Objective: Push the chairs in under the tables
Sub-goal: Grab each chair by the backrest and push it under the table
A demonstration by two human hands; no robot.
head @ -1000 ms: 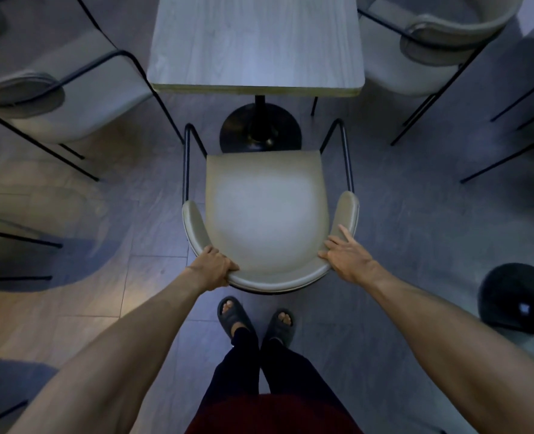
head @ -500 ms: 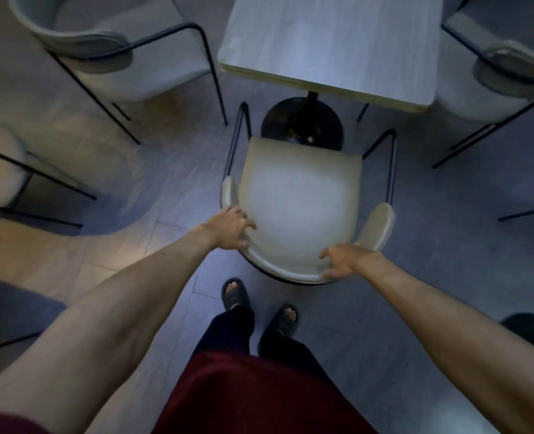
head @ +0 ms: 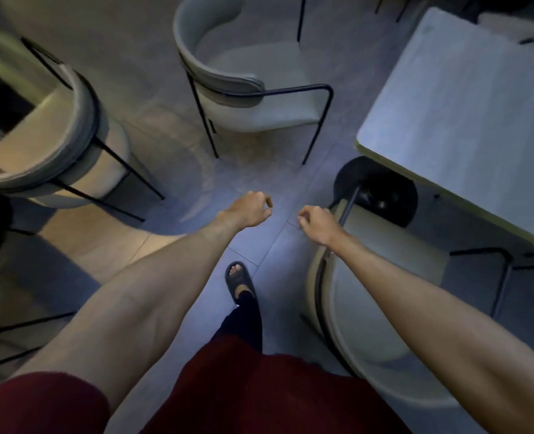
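Grey upholstery and black tube framing are seen everywhere on this floor, and the nearest chair (head: 381, 296) is sitting at four o'clock, its front tucked toward the black pedestal base (head: 381, 189) under the pale table (head: 466, 120). It looks pushed in far enough, judging by how the seat meets the base. Neither hand is gripping anything now. The left hand (head: 248, 209) is held out at twelve o'clock over bare floor tiles (head: 259, 170), fingers loosely curled, nothing in them. The right hand (head: 317, 222) is also half-curled and empty, hovering just beside the chair's black front leg (head: 348, 205); whether it brushes the metal cannot be told. Both forearms are extended forward and converge, wrists relaxed. A second chair (head: 247, 86) is waiting at twelve o'clock, standing clear of the table, and a third (head: 56, 145) is blurred at ten. The twelve o'clock one is probably what is being reached for.
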